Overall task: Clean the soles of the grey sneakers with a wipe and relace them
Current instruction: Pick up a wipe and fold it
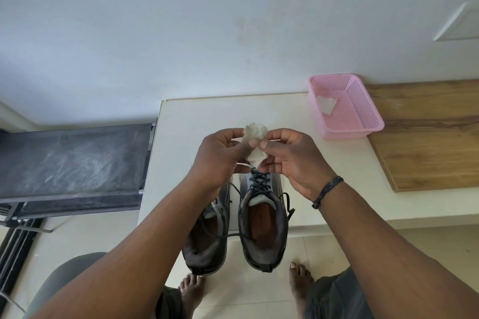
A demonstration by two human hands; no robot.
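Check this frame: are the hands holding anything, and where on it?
Both hold the crumpled wipe above the sneakers: left hand pinches its left edge, right hand its right edge.

One camera, worn on the head, looks forward and steeply down from close above the table; wall fills twelve o'clock, the wearer's knees and feet six o'clock.

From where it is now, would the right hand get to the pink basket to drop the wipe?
Probably yes. The right hand shares the crumpled wipe with the left hand, and only bare tabletop lies between it and the pink basket. The left hand must let go first.
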